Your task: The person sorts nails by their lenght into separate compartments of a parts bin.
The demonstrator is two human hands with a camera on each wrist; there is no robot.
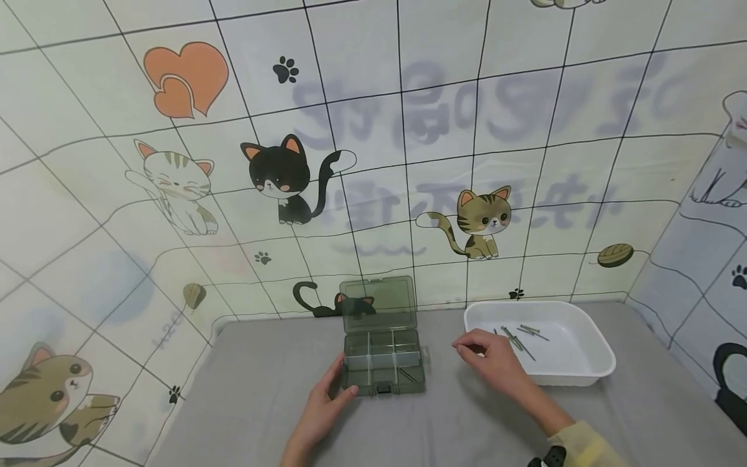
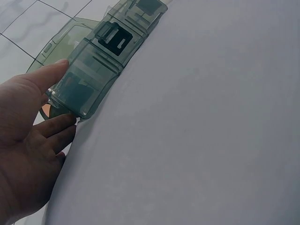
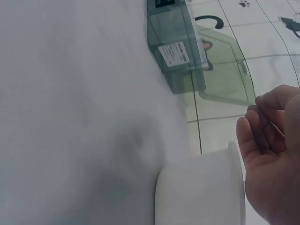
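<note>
A translucent green compartment box [image 1: 383, 389] stands on the table with its lid [image 1: 379, 305] raised at the back. My left hand [image 1: 321, 405] holds its front left corner, thumb on the front edge and fingers along the side. Thin dark metal pieces [image 1: 408, 375], like nails or screws, lie in the front right compartment. My right hand [image 1: 496, 363] hovers between the box and a white tray [image 1: 595, 370], palm inward. Its thumb and forefinger meet at the tips; I cannot tell if something thin is between them.
Several long thin metal pieces [image 1: 516, 338] lie loose in the white tray. Grey cloth [image 1: 257, 383] covers the table. Behind it rises a wall covering [image 1: 373, 194] with cat pictures, close to the box lid and the tray.
</note>
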